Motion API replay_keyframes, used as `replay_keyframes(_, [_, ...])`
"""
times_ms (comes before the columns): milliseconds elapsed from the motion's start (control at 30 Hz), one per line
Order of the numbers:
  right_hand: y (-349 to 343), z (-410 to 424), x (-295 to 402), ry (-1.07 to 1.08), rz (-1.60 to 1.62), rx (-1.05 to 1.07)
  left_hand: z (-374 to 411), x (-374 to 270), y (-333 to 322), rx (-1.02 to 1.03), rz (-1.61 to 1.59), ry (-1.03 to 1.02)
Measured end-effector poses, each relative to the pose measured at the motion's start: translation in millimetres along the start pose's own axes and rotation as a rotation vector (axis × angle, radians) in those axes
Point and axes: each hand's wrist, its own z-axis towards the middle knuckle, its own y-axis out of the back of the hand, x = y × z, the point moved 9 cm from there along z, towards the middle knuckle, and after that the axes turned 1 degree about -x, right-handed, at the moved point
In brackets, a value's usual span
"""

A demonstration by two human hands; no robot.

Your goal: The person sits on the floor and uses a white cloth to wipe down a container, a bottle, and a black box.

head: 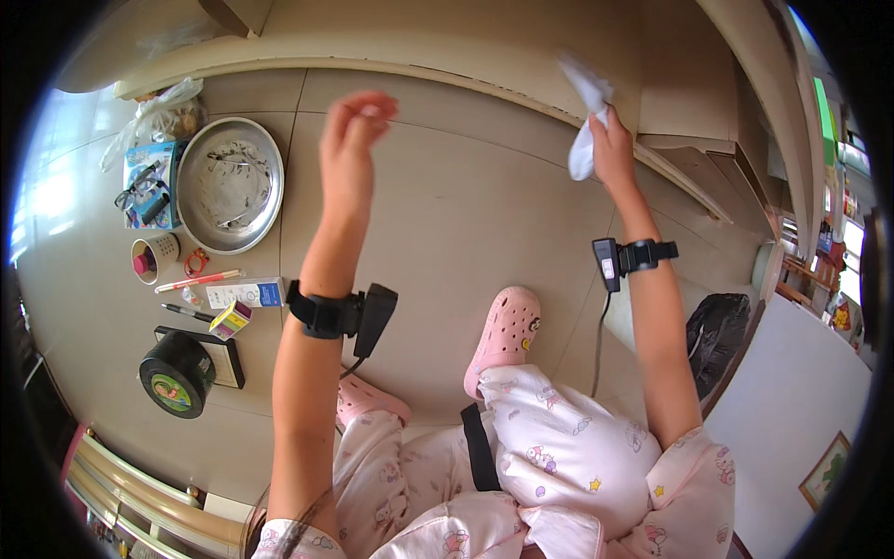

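My right hand (614, 150) grips a crumpled white cloth or tissue (583, 157), which sticks out above and below the fist. Its upper end is blurred and appears in front of the lower edge of a beige cabinet (517, 42). My left hand (354, 150) is raised over the tiled floor, left of the right hand, its fingers bent and blurred. A pale spot shows at its fingertips; whether that is a held scrap or a nail is unclear. Each forearm wears a black strap with a small device, the left one (374, 318) and the right one (607, 264).
At left on the floor stand a round metal tray (234, 241) with dark bits, glasses (143, 185) on a blue box (167, 157), a perforated cup (166, 251), a small carton (265, 293) and a black round container (192, 363). A black bag (716, 335) lies right. My pink clogs (506, 328) are below.
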Motion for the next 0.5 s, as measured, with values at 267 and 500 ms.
replay_keyframes(267, [-78, -127, 91, -0.443, 1.506, 0.495, -64, 16, -46, 0.315, 0.086, 0.353])
replay_keyframes(500, [-92, -149, 104, -0.078, 1.117, 0.641, -67, 8, -9, 0.355, 0.059, 0.519])
